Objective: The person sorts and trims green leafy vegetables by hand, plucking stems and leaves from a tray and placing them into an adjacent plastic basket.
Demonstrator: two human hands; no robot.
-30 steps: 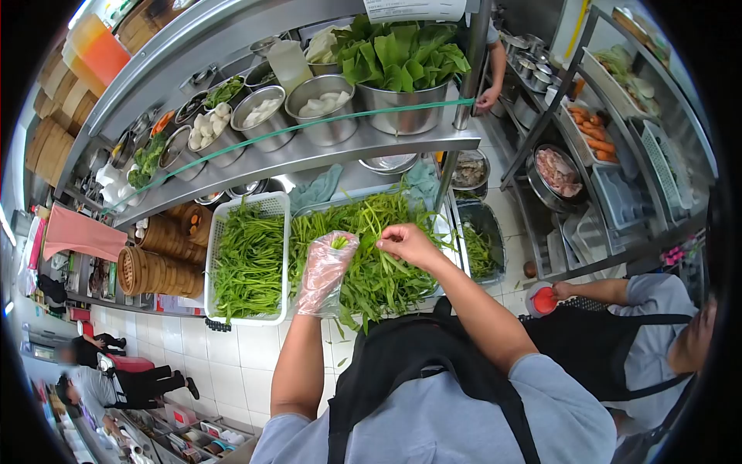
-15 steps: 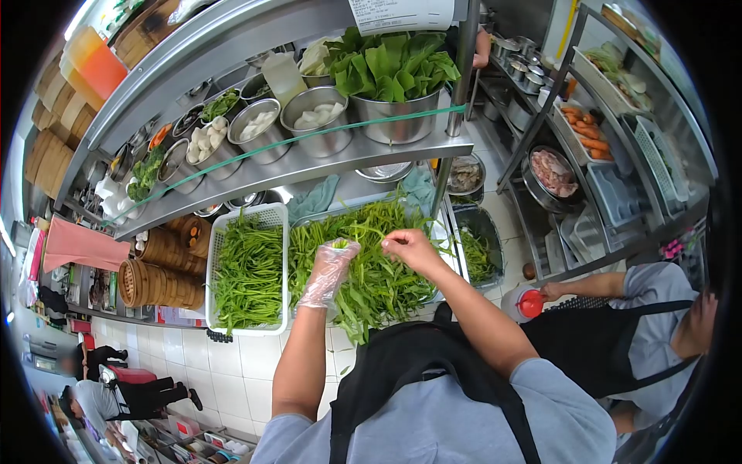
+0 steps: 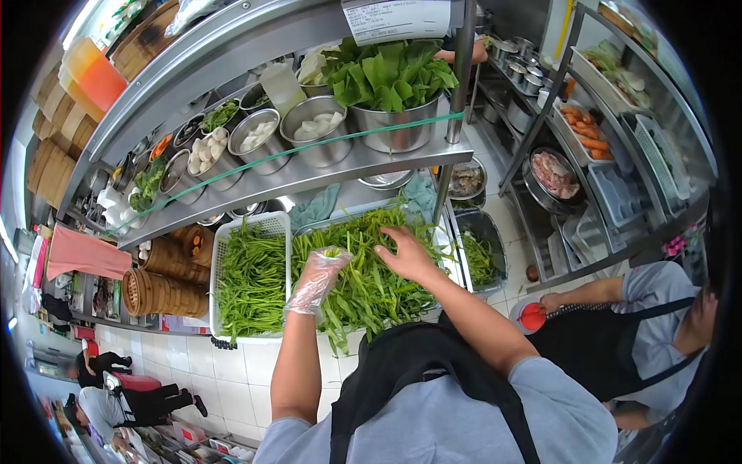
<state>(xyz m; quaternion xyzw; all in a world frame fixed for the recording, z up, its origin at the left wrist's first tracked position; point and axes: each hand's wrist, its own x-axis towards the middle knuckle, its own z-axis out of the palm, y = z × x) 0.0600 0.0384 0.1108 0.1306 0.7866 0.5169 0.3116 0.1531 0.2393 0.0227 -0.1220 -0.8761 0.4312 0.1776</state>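
Note:
My left hand [image 3: 321,272], in a clear plastic glove, is closed around a few leafy green stems that look like water spinach. It hovers at the left side of a large pile of the same greens [image 3: 379,290], close to the white basket's edge. My right hand [image 3: 407,257] is bare, with thumb and fingers spread over the upper part of the pile; I see nothing held in it. Left of the pile stands a white perforated basket [image 3: 285,232], filled with long green stems [image 3: 251,282].
Above the greens runs a steel shelf [image 3: 309,178] with metal pots, including one of large green leaves [image 3: 390,73]. Bamboo steamers [image 3: 158,292] sit at left. A dark bin [image 3: 481,251] with green scraps is at right. Beside me, a co-worker holds a red-topped container [image 3: 531,317].
My right hand has come away from the stem it was pinching near my left hand, lowering toward the pile with its fingers opening. The left hand has shifted slightly left and down.

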